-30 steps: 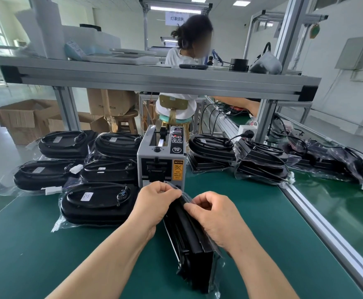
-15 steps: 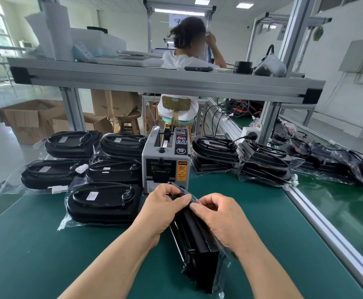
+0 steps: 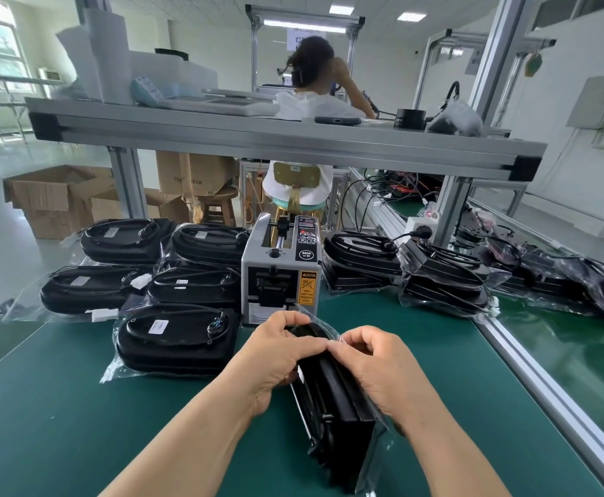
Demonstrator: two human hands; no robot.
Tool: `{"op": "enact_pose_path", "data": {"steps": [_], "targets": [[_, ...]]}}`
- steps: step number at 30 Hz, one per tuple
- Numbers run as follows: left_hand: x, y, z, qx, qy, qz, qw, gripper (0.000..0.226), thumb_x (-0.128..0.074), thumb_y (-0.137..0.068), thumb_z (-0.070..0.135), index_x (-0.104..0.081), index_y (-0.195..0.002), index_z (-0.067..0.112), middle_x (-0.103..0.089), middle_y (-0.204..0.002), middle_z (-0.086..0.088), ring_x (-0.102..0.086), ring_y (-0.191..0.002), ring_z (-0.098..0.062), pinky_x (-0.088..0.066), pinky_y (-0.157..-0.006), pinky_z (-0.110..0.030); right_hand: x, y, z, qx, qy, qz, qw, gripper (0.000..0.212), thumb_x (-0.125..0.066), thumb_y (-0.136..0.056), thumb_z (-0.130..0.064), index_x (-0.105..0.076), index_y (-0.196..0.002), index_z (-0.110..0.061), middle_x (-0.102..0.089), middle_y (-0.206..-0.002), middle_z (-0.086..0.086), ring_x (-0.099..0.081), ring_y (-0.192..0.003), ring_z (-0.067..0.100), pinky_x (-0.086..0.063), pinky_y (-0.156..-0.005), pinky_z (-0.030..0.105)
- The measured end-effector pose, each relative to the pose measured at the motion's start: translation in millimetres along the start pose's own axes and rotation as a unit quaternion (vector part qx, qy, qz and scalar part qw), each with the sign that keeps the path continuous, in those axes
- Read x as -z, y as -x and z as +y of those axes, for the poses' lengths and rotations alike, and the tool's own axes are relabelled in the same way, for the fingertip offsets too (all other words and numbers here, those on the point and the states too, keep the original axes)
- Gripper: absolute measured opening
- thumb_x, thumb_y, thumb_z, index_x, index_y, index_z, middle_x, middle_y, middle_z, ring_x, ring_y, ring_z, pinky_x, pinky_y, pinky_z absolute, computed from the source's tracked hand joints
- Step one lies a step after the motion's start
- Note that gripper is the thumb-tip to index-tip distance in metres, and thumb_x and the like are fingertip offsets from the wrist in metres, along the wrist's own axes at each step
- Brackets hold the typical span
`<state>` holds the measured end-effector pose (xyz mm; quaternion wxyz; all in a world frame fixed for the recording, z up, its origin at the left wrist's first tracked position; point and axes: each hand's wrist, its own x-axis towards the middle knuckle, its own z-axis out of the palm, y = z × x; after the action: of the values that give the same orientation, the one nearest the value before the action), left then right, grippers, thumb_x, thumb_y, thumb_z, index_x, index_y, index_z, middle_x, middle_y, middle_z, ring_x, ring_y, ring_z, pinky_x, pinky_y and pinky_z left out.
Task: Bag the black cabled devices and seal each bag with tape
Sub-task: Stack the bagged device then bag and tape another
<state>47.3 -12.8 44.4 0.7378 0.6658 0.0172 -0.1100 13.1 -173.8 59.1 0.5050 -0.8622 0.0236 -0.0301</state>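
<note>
"Locating the work in the head view: where is it, and what grips it?" asks the learner.

"Centre foreground," the instructor answers. "A black, flat, box-shaped cabled device (image 3: 340,407) stands on its narrow edge on the green bench mat (image 3: 78,407), sheathed in a clear plastic bag (image 3: 376,450). The left hand (image 3: 275,356) and the right hand (image 3: 383,367) meet over its far end. Each has its fingers curled and pinches the loose bag mouth, just in front of the grey box-shaped tape dispenser (image 3: 279,274)."

"What has changed over the last second?"

"Little. Both hands have stayed on the mouth and the device has stayed upright in the same place. The two thumbs now meet, with the film gathered down over the end. I judge the bagging done and the fold nearly ready for tape; no tape shows on it yet."

"And its orientation?"

"The long axis runs away from the person toward the dispenser, leaning slightly left at the far end. The bag's open end points at the dispenser, its closed end at the person. Bagged black devices (image 3: 178,338) lie flat left of the dispenser."
</note>
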Motion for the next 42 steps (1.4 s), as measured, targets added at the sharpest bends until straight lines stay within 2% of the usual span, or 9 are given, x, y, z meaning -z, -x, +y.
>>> {"op": "enact_pose_path", "data": {"steps": [5, 10, 17, 23, 29, 36, 38, 40, 42], "targets": [[-4, -1, 2, 0.015, 0.031, 0.032, 0.999, 0.039, -0.078, -0.077, 0.008, -0.063, -0.109, 0.023, -0.069, -0.089, -0.005, -0.065, -0.071, -0.016, -0.05, -0.058, -0.026, 0, 1, -3, 0.006, -0.003, -0.001, 1.0, 0.027, -0.074, -0.083, -0.049, -0.07, -0.09, -0.023, -0.073, -0.085, -0.007, -0.068, -0.079, 0.006, -0.045, -0.058, 0.009], [-9, -3, 2, 0.02, 0.025, 0.059, 0.998, 0.024, -0.079, -0.082, 0.025, -0.066, -0.101, 0.021, -0.067, -0.077, 0.003, -0.058, -0.057, -0.009, -0.044, -0.053, -0.024, -1, 2, -3, 0.007, 0.007, 0.004, 1.0, 0.016, -0.073, -0.086, -0.039, -0.069, -0.09, -0.024, -0.072, -0.084, -0.009, -0.065, -0.075, 0.001, -0.042, -0.055, 0.005], [-12, -7, 7, 0.038, 0.006, 0.059, 0.998, 0.025, -0.079, -0.083, 0.018, -0.065, -0.104, 0.018, -0.065, -0.068, 0.007, -0.054, -0.043, -0.003, -0.04, -0.048, -0.022, -1, 0, -4, 0.006, 0.02, 0.011, 1.0, 0.015, -0.073, -0.087, -0.039, -0.068, -0.089, -0.025, -0.071, -0.084, -0.01, -0.064, -0.076, 0.0, -0.041, -0.053, 0.004], [-5, -6, 12, 0.068, -0.029, 0.027, 0.997, 0.041, -0.084, -0.072, 0.018, -0.063, -0.107, 0.027, -0.069, -0.074, 0.008, -0.06, -0.06, -0.008, -0.046, -0.054, -0.023, -3, 4, -8, 0.014, 0.02, 0.016, 1.0, 0.025, -0.074, -0.084, -0.049, -0.068, -0.086, -0.024, -0.071, -0.082, -0.009, -0.063, -0.071, -0.001, -0.04, -0.05, 0.004], [-3, -12, 18, 0.123, -0.037, 0.014, 0.992, 0.013, -0.069, -0.09, 0.024, -0.059, -0.081, 0.025, -0.043, -0.044, 0.012, -0.032, -0.038, -0.005, -0.04, -0.053, -0.021, -6, 2, -8, 0.014, 0.054, 0.023, 0.998, 0.014, -0.073, -0.087, -0.038, -0.065, -0.084, -0.027, -0.069, -0.085, -0.01, -0.061, -0.074, -0.001, -0.039, -0.051, 0.006], [-9, -10, 13, 0.065, -0.055, 0.042, 0.996, 0.013, -0.072, -0.089, 0.023, -0.06, -0.092, 0.024, -0.053, -0.043, 0.016, -0.043, -0.031, 0.001, -0.04, -0.046, -0.018, 0, 6, -13, 0.005, 0.086, 0.008, 0.996, 0.021, -0.067, -0.09, -0.044, -0.068, -0.092, -0.023, -0.07, -0.092, -0.007, -0.063, -0.083, 0.007, -0.046, -0.065, 0.017], [-12, -8, 13, 0.043, -0.064, 0.048, 0.996, 0.012, -0.072, -0.089, 0.022, -0.06, -0.092, 0.023, -0.056, -0.048, 0.014, -0.047, -0.036, 0.0, -0.041, -0.046, -0.017, 1, 14, -18, 0.004, 0.103, -0.009, 0.995, 0.038, -0.062, -0.087, -0.059, -0.067, -0.092, -0.021, -0.07, -0.088, -0.008, -0.062, -0.078, 0.007, -0.048, -0.066, 0.022], [-14, -6, 13, 0.023, -0.06, 0.058, 0.996, 0.012, -0.072, -0.089, 0.019, -0.061, -0.093, 0.019, -0.065, -0.069, 0.004, -0.056, -0.056, -0.008, -0.045, -0.053, -0.022, -3, 25, -22, 0.002, 0.139, -0.054, 0.989, 0.051, -0.063, -0.075, -0.073, -0.062, -0.095, -0.025, -0.067, -0.087, -0.011, -0.061, -0.075, 0.004, -0.046, -0.061, 0.022], [-13, -1, 12, 0.011, -0.055, 0.067, 0.996, 0.013, -0.071, -0.09, 0.018, -0.063, -0.099, 0.016, -0.069, -0.088, -0.004, -0.059, -0.071, -0.016, -0.046, -0.056, -0.025, -8, 33, -23, 0.002, 0.179, -0.097, 0.979, 0.053, -0.069, -0.068, -0.069, -0.053, -0.1, -0.03, -0.065, -0.091, -0.011, -0.062, -0.078, 0.004, -0.046, -0.061, 0.022]]}}
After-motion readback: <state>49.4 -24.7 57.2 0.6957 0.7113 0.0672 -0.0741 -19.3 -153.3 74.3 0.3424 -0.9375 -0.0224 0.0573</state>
